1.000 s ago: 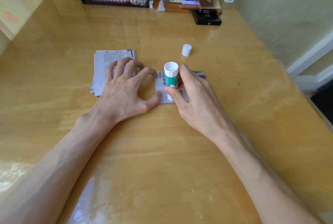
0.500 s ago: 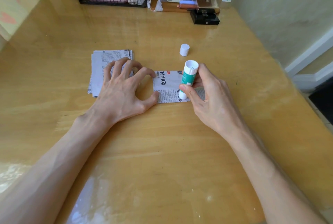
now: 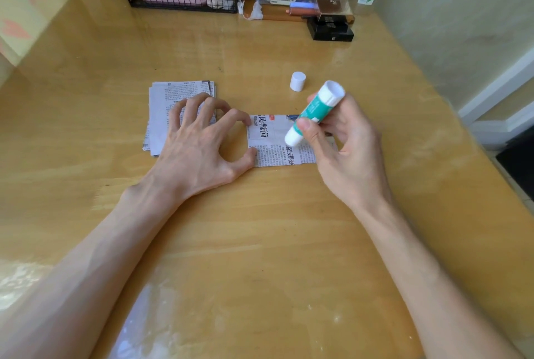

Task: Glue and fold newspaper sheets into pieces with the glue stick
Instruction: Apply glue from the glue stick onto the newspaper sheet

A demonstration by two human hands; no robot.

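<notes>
Our right hand [image 3: 344, 150] is gripping the tilted green-and-white glue stick [image 3: 313, 113] over the small printed newspaper sheet [image 3: 274, 141] mid-table [image 3: 260, 243], while our left hand [image 3: 199, 144], fingers spread, is pinning its left edge.

Right hand [image 3: 346, 150] grips tilted green-and-white glue stick [image 3: 313, 114], tip on small newspaper piece [image 3: 277, 141]; left hand [image 3: 199, 144] pins its left edge on wooden table [image 3: 260, 243].
</notes>
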